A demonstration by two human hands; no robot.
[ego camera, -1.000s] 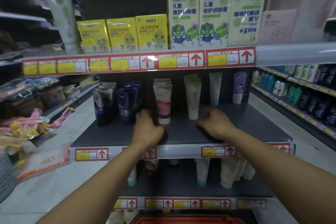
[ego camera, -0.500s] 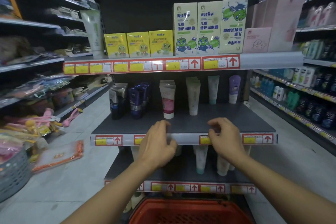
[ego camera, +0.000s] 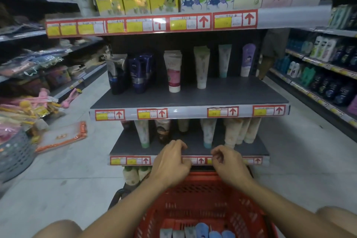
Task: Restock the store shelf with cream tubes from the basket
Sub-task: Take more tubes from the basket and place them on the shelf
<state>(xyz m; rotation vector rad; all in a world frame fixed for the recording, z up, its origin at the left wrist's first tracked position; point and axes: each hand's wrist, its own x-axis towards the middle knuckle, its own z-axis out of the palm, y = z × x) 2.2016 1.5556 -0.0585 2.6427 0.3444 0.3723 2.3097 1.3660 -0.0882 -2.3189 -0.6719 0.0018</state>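
Looks like the gap between tubes: both hands are empty and hovering over the red basket [ego camera: 195, 197], so I'd guess the next move is a reach down for another one. Left hand [ego camera: 171, 162] and right hand [ego camera: 229, 166] have fingers loosely curled, gripping nothing, just in front of the lower shelf [ego camera: 251, 150] edge. The tubes [ego camera: 201, 231] left to stock lie at the near end of the basket, soft grey and blue plastic, flat crimped ends up. The basket is rigid mesh plastic. The middle shelf [ego camera: 231, 96] is dark, matte, with lots of bare room near its front.
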